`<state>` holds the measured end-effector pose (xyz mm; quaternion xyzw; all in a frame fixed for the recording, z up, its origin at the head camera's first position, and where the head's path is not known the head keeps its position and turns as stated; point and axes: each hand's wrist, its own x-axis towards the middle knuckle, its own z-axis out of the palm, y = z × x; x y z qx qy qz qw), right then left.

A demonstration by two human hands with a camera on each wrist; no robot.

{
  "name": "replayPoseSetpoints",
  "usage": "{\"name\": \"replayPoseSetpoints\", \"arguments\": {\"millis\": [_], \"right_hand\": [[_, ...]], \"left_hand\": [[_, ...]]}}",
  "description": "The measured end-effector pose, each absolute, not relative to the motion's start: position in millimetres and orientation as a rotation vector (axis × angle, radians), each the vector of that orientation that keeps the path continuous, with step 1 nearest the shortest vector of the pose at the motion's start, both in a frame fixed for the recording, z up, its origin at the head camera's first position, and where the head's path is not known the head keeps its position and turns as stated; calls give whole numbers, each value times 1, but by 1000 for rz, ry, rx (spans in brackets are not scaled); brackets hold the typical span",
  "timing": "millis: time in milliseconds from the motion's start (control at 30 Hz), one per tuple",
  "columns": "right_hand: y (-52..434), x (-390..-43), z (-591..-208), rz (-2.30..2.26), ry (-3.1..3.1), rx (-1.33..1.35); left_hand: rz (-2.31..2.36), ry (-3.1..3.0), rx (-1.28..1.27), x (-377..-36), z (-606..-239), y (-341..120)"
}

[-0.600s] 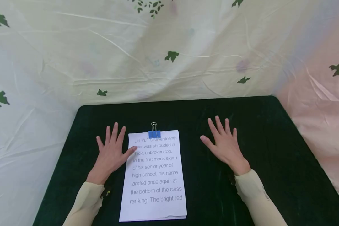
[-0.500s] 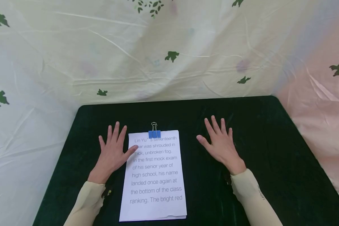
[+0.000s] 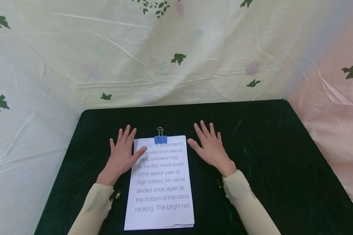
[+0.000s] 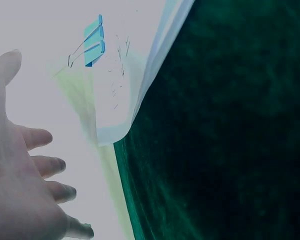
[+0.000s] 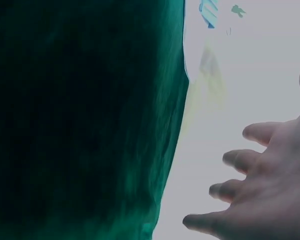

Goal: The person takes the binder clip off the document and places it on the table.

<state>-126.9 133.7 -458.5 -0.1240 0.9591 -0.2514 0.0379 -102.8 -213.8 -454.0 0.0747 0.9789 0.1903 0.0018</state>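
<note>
A stack of printed paper lies flat on the dark green table, near the table's front edge and a little to the left of its middle. A blue binder clip holds the top edge of the paper. The left hand lies flat just left of the paper, fingers spread, and its thumb rests on the paper's upper left part. The right hand is just right of the paper, also with spread, straight fingers; its thumb tip is at the paper's upper right corner. Both hands hold nothing. Behind the table hangs a pale cloth with green leaf prints.
</note>
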Motion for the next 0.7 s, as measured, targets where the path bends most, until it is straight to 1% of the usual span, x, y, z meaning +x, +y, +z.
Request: {"name": "replayPoseSetpoints", "arguments": {"millis": [367,700], "right_hand": [[107,-137,-460,-881,2786,-451],[94,-140,-465,-799,2699,-498]], "left_hand": [[709,2941,227,-117,-459,-215],[798,2842,192,-125,-463,-218]]}}
